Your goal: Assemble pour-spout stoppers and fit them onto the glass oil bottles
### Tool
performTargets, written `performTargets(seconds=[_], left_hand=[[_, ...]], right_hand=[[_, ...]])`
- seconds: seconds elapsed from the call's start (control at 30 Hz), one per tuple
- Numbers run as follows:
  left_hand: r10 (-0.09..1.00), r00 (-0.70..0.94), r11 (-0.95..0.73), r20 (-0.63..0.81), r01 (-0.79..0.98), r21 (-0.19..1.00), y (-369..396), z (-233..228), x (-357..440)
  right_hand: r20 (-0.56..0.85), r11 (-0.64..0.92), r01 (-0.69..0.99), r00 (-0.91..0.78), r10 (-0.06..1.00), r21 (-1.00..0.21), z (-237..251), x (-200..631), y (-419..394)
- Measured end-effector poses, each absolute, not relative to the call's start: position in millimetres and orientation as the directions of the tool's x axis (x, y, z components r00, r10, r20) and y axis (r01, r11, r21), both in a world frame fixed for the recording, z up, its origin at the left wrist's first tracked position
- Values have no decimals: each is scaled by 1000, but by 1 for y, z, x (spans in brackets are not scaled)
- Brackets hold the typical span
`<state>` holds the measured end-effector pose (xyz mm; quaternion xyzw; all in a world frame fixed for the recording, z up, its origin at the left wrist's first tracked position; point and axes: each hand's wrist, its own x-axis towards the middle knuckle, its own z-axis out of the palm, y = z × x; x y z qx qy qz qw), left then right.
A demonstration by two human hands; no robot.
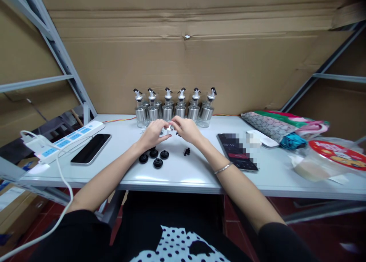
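Observation:
Above the middle of the table, both my hands meet around a small silver-white pour spout (169,129). The fingers and thumb of my left hand (153,134) are closed on its lower part. My right hand (186,129) pinches at its upper end, and those fingertips partly hide it. Several round black stoppers (158,163) lie on the table below my left hand. Below my right hand sits a little cluster of small black parts (187,151). A few more dark bits show under the right fingers, too covered to make out.
Several glass and steel oil bottles (180,111) with spouts stand in rows behind my hands. On the left are a phone (91,149) and a power strip (71,140). On the right are another phone (237,151), a patterned bag (274,122) and a plastic tub (311,166).

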<state>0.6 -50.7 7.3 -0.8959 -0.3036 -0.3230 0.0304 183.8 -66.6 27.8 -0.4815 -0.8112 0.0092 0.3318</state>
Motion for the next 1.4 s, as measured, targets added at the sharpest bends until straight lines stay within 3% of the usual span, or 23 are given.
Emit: performTargets(seconds=[0.27, 0.63, 0.87, 0.93, 1.0, 1.13, 1.2, 1.4], left_hand=[[569, 565, -761, 597, 637, 123, -53, 9, 2], [548, 650, -775, 526, 631, 28, -52, 7, 2], [528, 677, -801, 514, 598, 34, -51, 8, 1], [515, 682, -807, 519, 590, 25, -50, 7, 0], [505, 686, -813, 523, 582, 21, -50, 7, 0], [479, 703, -828, 526, 560, 5, -49, 6, 0], [464, 706, -835, 535, 550, -2, -48, 5, 0], [443, 714, -847, 541, 532, -9, -49, 5, 0]], right_hand=[[541, 577, 737, -343, 768, -352, 30, 185, -68], [531, 603, 706, -371, 762, -372, 31, 184, -69], [550, 601, 600, -297, 780, -529, 37, 199, -62], [433, 530, 620, -317, 844, -579, 41, 207, -61], [206, 430, 647, -394, 896, -629, 45, 216, -61], [-268, 274, 773, -492, 828, -572, 52, 233, -63], [-364, 226, 818, -459, 810, -529, 53, 236, -64], [-477, 83, 832, -393, 786, -549, 45, 233, -63]])
